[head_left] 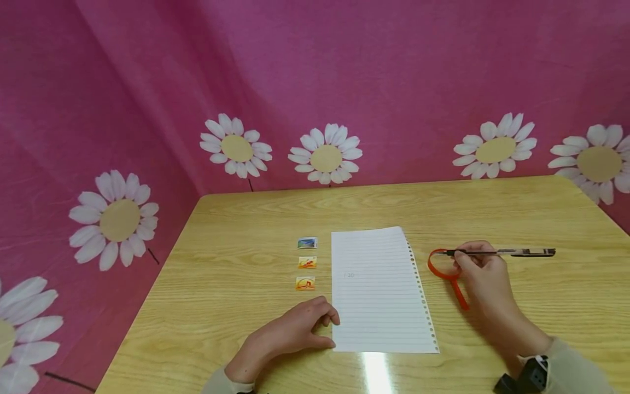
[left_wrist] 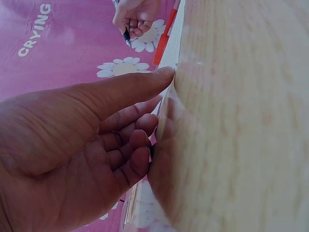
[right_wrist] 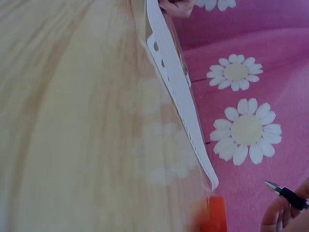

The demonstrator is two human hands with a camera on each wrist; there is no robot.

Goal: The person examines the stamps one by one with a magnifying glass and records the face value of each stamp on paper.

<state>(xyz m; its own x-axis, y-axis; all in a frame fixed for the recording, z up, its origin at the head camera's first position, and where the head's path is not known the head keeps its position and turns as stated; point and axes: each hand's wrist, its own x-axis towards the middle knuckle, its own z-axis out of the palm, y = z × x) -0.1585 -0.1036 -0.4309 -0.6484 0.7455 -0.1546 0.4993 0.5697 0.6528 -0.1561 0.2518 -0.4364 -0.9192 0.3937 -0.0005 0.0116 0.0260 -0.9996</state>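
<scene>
Presently, in the head view, the right hand pinches a pen in its fingers over a magnifying glass, right of lined paper. Left wrist: the left hand has fingers loosely bent, thumb at the paper's edge. Right wrist: pen tip raised.

This looks like a screened-off writing corner, with a wood-grained table, daisy-patterned pink cloth hung behind, lined paper and a pen.

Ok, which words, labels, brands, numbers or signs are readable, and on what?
"CRYING": on the pink flowered cloth.
Probably "1-20", faintly handwritten: on the white lined paper sheet.
Any print on the three small rectangular picture cards or slim black pen: too small to read.
</scene>
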